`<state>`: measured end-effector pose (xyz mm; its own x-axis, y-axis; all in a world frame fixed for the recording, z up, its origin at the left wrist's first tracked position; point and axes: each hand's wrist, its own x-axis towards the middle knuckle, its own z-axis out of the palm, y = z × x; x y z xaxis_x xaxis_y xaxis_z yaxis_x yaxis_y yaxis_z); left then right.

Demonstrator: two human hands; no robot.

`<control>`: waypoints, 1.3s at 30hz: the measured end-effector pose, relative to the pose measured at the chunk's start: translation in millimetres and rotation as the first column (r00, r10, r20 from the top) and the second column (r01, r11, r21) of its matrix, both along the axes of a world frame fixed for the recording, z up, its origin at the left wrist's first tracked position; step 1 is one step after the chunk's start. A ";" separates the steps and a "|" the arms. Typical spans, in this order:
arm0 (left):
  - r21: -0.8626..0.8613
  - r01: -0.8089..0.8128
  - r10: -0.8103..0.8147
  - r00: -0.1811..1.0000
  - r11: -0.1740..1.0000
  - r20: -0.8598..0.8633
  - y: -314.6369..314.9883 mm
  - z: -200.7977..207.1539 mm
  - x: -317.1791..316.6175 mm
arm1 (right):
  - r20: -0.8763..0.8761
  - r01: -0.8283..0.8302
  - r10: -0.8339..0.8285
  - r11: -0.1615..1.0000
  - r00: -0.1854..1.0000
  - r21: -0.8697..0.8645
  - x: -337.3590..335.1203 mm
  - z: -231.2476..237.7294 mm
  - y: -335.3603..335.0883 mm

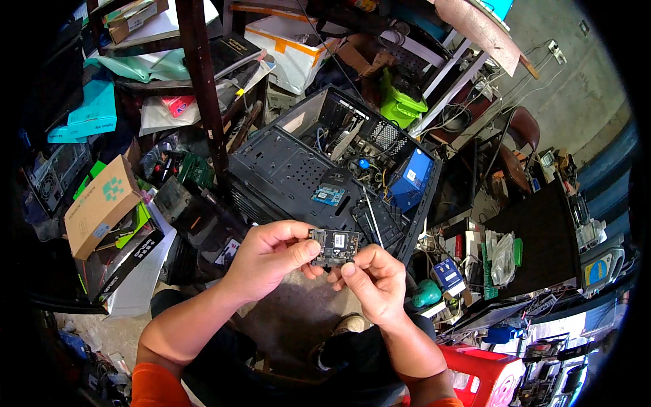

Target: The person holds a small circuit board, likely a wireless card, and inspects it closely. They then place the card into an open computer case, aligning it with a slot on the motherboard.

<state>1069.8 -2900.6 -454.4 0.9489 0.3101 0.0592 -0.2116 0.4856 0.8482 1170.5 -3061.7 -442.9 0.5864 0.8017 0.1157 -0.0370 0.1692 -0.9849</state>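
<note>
I hold a small dark circuit board between both hands, in front of my chest. My left hand pinches its left edge with thumb and fingers. My right hand grips its lower right corner, thumb on the front face. Just beyond the board lies an open black computer case on its side, with cables, a blue box and a small blue-labelled drive resting on its inner panel.
A brown cardboard box and flat black boxes lie to the left. A dark wooden post rises by a cluttered shelf. A red plastic stool stands at the lower right, a black panel and loose parts beyond it.
</note>
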 end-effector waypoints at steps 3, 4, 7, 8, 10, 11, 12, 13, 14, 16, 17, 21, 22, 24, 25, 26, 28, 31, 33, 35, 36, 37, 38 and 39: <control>0.025 -0.003 0.003 1.000 1.000 0.018 -1.2 -1.9 0.0 | 0.005 0.005 -0.005 1.000 1.000 0.011 -0.2 -1.6 -1.0; 0.015 0.000 0.000 1.000 1.000 0.025 -1.0 -1.9 -0.1 | 0.008 0.006 -0.007 1.000 1.000 0.013 -0.2 -1.9 -1.0; -0.016 0.007 -0.007 0.999 1.000 0.045 -0.3 -2.0 -0.6 | 0.034 0.010 -0.009 1.000 0.999 -0.030 0.1 0.0 -0.9; -0.028 0.009 -0.007 0.999 1.000 0.049 -0.4 -2.6 -0.6 | 0.028 0.007 -0.007 1.000 1.000 -0.026 0.3 -0.4 -0.8; -0.042 0.013 -0.010 0.999 0.999 0.053 -0.3 -2.8 -0.9 | 0.017 0.002 -0.001 1.000 1.000 -0.019 0.8 -1.7 -0.7; -0.044 0.015 -0.013 0.999 0.999 0.053 0.0 -2.5 -1.1 | 0.016 -0.001 0.001 1.000 1.000 -0.013 1.0 -1.9 -0.5; -0.046 0.018 -0.015 0.999 0.999 0.052 0.1 -2.1 -1.3 | 0.014 -0.003 0.003 1.000 1.000 -0.007 1.2 -2.0 -0.4; -0.047 0.017 -0.015 0.998 0.999 0.053 0.1 -1.7 -1.4 | 0.013 -0.006 0.006 1.000 1.000 -0.001 1.3 -2.0 -0.3; -0.049 0.016 -0.014 0.998 0.999 0.054 0.0 -1.3 -1.6 | 0.009 -0.003 0.004 1.000 1.000 -0.004 1.2 -1.7 -0.1; -0.050 0.014 -0.011 0.998 0.999 0.056 -0.2 -1.3 -1.7 | 0.002 0.001 -0.001 1.000 1.000 -0.010 0.7 -0.8 0.1; -0.051 0.012 -0.010 0.998 0.999 0.058 -0.3 -1.6 -1.6 | -0.010 -0.006 0.006 1.000 1.000 0.002 0.9 -1.2 -0.1; -0.057 0.015 -0.011 0.998 0.998 0.060 -0.3 -2.4 -1.4 | -0.032 -0.017 0.018 1.000 0.999 0.017 1.4 -2.6 -1.1; -0.057 0.014 -0.011 0.998 0.998 0.060 -0.1 -2.7 -1.2 | -0.031 -0.016 0.016 1.000 0.999 0.011 1.5 -2.6 -1.0; -0.056 0.012 -0.009 0.998 0.998 0.060 -0.1 -2.6 -1.6 | -0.029 -0.013 0.014 1.000 0.999 0.020 0.7 -2.3 -0.8; -0.053 0.007 -0.004 0.998 0.999 0.059 -0.2 -2.4 -1.7 | -0.027 -0.012 0.012 1.000 1.000 0.025 0.3 -2.2 -0.5; -0.051 0.004 -0.001 0.998 0.999 0.058 -0.6 -2.3 -1.6 | -0.025 -0.013 0.014 0.999 1.000 0.030 0.3 -2.7 -0.6; -0.050 0.002 0.001 0.998 0.999 0.056 -1.0 -2.3 -1.5 | -0.020 -0.016 0.017 0.999 1.000 0.040 0.5 -4.0 -0.7; -0.053 0.005 -0.002 0.999 0.999 0.052 -0.6 -2.7 -1.6 | -0.017 -0.011 0.011 1.000 1.000 0.020 0.4 -3.5 -1.1; -0.052 0.009 -0.006 0.999 0.999 0.050 -0.6 -2.7 -1.5 | -0.011 -0.009 0.009 1.000 1.000 0.019 0.3 -3.7 -1.3; -0.041 0.001 0.000 1.000 0.999 0.030 -0.7 -2.6 -1.9 | -0.012 -0.009 0.009 1.000 1.000 0.022 0.5 -4.0 -1.4; -0.035 -0.002 0.003 1.000 0.999 0.020 -0.6 -2.6 -1.9 | -0.015 -0.010 0.010 1.000 1.000 0.026 0.7 -4.3 -1.5; -0.011 -0.007 0.007 1.000 1.000 0.017 -0.2 -2.7 -1.8 | -0.019 -0.010 0.011 1.000 1.000 0.029 0.9 -4.5 -1.5; 0.013 -0.013 0.013 1.000 1.000 0.014 0.3 -2.5 -2.0 | -0.018 -0.011 0.011 0.999 1.000 0.030 0.8 -4.1 -1.4; 0.038 -0.019 0.019 1.000 0.999 0.012 0.6 -2.3 -2.1 | -0.016 -0.011 0.012 0.999 1.000 0.030 0.5 -3.5 -1.2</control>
